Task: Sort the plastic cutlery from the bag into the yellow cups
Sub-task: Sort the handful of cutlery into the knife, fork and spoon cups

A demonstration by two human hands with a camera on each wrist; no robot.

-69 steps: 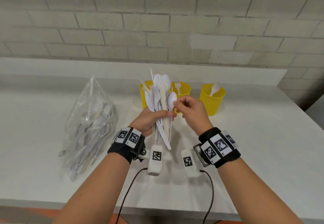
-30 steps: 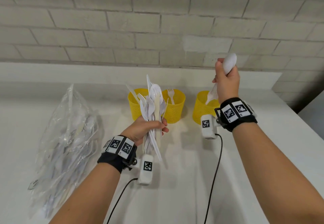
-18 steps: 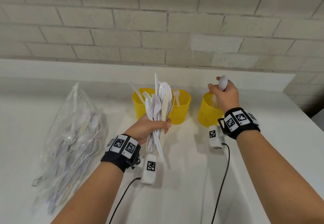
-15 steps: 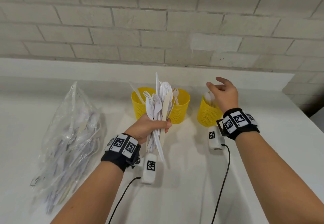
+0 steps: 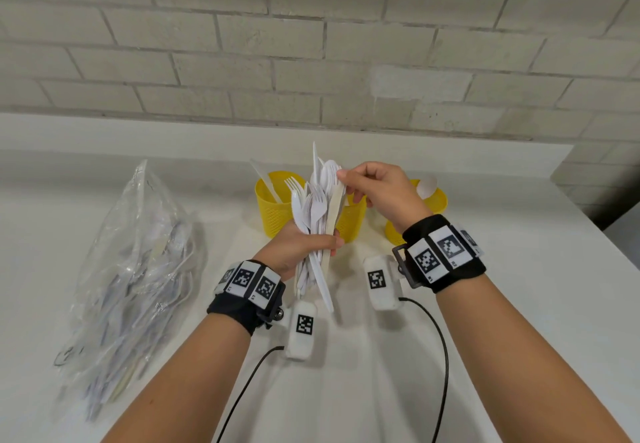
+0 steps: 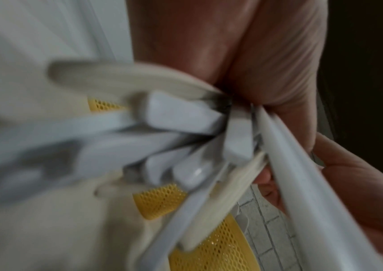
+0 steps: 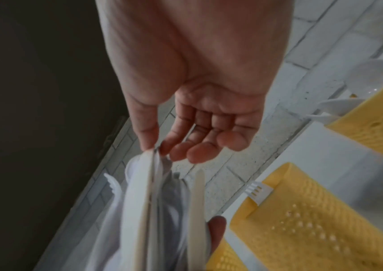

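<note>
My left hand (image 5: pixel 304 245) grips an upright bundle of white plastic cutlery (image 5: pixel 320 207) by the handles, in front of the yellow cups. My right hand (image 5: pixel 341 175) is at the top of the bundle, thumb and forefinger pinching the tip of one white piece (image 7: pixel 149 165). Three yellow mesh cups stand at the back. The left cup (image 5: pixel 273 210) holds a knife, the middle cup (image 5: pixel 353 217) a fork (image 7: pixel 255 190), and the right cup (image 5: pixel 436 200) spoons (image 5: pixel 427 186). The clear bag (image 5: pixel 131 269) with more cutlery lies at the left.
Everything stands on a white counter (image 5: pixel 502 286) against a brick wall (image 5: pixel 311 44). The counter ends at the right near a dark gap (image 5: pixel 616 214). Wrist-camera cables (image 5: pixel 443 356) hang below both forearms.
My right hand let a spoon go into the right cup, opened, then came back left to the bundle and pinched a piece at its top. The left hand kept its grip.
</note>
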